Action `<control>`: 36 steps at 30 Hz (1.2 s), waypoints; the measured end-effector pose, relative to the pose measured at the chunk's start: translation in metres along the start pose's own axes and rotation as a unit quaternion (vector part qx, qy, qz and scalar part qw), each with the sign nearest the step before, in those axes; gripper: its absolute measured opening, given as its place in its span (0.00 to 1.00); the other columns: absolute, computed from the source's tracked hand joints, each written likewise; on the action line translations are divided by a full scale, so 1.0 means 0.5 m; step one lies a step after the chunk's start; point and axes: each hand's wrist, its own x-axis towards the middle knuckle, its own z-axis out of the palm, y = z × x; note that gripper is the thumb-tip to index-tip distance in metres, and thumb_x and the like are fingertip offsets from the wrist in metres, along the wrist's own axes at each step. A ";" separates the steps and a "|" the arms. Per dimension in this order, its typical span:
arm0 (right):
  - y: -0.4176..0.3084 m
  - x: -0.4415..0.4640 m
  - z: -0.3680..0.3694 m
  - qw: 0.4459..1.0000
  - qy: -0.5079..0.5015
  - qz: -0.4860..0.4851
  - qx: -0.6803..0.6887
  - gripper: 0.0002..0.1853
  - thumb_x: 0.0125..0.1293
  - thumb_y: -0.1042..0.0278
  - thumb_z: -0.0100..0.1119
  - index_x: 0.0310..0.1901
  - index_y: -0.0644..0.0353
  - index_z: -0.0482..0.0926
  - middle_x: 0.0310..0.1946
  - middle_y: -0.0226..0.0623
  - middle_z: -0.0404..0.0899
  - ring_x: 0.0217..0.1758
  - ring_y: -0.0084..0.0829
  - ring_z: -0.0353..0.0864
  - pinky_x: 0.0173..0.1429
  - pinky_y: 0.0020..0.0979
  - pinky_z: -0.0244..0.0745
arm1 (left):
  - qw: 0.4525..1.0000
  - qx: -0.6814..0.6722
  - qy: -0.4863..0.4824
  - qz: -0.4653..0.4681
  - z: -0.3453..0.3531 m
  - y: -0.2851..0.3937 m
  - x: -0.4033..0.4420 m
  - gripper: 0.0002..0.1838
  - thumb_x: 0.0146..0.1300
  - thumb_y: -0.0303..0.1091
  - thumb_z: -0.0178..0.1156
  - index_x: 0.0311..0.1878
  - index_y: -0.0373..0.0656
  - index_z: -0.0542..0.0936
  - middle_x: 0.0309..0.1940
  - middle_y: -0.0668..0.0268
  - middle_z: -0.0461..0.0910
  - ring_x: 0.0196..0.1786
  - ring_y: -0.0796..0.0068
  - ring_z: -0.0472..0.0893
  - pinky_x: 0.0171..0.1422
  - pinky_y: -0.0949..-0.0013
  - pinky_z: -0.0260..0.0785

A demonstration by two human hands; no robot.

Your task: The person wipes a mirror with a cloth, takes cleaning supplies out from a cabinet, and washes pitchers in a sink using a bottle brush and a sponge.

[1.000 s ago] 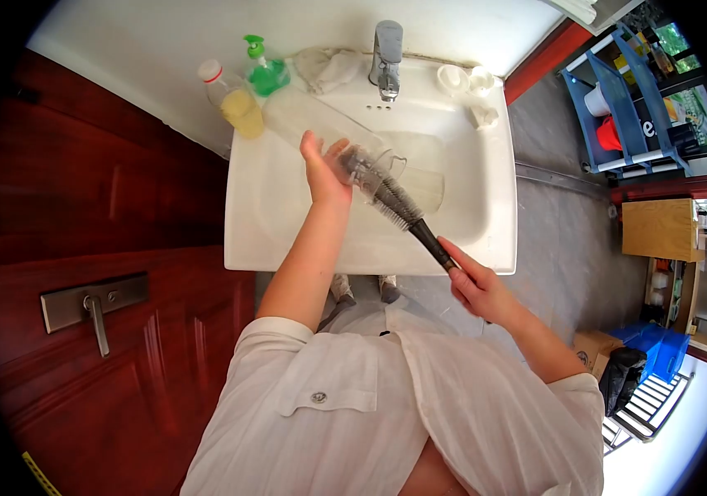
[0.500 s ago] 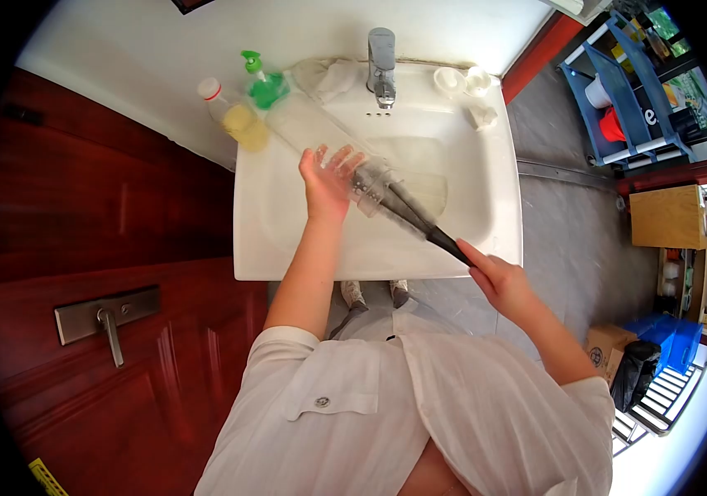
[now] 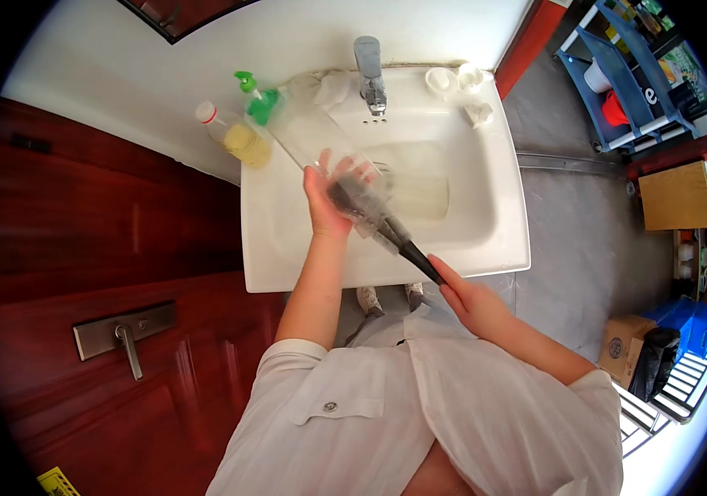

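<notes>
Above the basin, my left hand (image 3: 333, 198) is wrapped around a long clear plastic container (image 3: 312, 128), which slants from upper left to lower right. The hand grips it near its lower, open-looking end. My right hand (image 3: 469, 302) is closed on the black handle of a brush (image 3: 421, 260). The dark brush head, blurred, is inside the container's mouth, next to my left palm. Below them is the white sink (image 3: 485, 240). A clear, rectangular-looking item (image 3: 419, 194) lies in the basin; its kind is hard to make out.
A chrome faucet (image 3: 370, 78) stands at the back. White caps (image 3: 442, 81) and a crumpled white piece (image 3: 479, 114) sit on the right rim. At left stand a green pump bottle (image 3: 262, 106) and a bottle of yellowish liquid (image 3: 244, 145). A red-brown door (image 3: 122, 256) borders the left.
The brush head has moved left, deeper into the container, and my right hand has come left and down with the handle. The camera view has shifted slightly.
</notes>
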 end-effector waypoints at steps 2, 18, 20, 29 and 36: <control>0.004 0.065 0.025 0.999 0.023 0.018 -0.026 0.26 0.67 0.67 0.45 0.67 0.44 0.55 0.24 0.46 0.76 0.26 0.48 0.75 0.31 0.44 0.68 | 1.000 0.003 -0.019 -0.020 0.006 -0.039 -0.009 0.38 0.60 0.66 0.39 0.63 0.45 0.59 0.54 0.50 0.69 0.52 0.51 0.70 0.58 0.47 0.64; -0.006 0.131 -0.029 0.932 -0.051 0.128 0.336 0.23 0.71 0.61 0.42 0.67 0.40 0.57 0.15 0.30 0.65 0.11 0.23 0.60 0.16 0.24 0.58 | 0.998 0.052 -0.026 -0.003 0.026 -0.088 -0.067 0.34 0.63 0.65 0.42 0.59 0.44 0.63 0.50 0.61 0.72 0.53 0.62 0.72 0.56 0.53 0.67; -0.001 0.115 -0.057 0.914 -0.068 0.131 0.377 0.22 0.72 0.59 0.40 0.67 0.39 0.58 0.16 0.24 0.60 0.11 0.14 0.52 0.14 0.17 0.50 | 0.997 0.033 -0.072 -0.014 0.013 -0.047 -0.064 0.35 0.63 0.65 0.40 0.61 0.44 0.62 0.52 0.60 0.72 0.55 0.63 0.72 0.57 0.53 0.67; 0.024 0.109 -0.073 0.778 -0.214 0.135 0.575 0.18 0.70 0.50 0.39 0.57 0.43 0.65 0.13 0.29 0.61 0.06 0.13 0.46 0.07 0.16 0.41 | 0.947 0.133 -0.291 -0.036 0.001 0.065 -0.016 0.42 0.59 0.68 0.42 0.68 0.49 0.52 0.63 0.56 0.63 0.64 0.59 0.65 0.67 0.49 0.55; 0.033 0.122 -0.038 0.712 -0.270 0.126 0.636 0.19 0.70 0.49 0.39 0.61 0.40 0.62 0.14 0.28 0.60 0.06 0.13 0.46 0.06 0.17 0.40 | 0.947 -0.069 -0.313 0.041 0.015 0.075 -0.012 0.41 0.55 0.63 0.56 0.63 0.43 0.59 0.57 0.60 0.69 0.64 0.54 0.64 0.65 0.52 0.59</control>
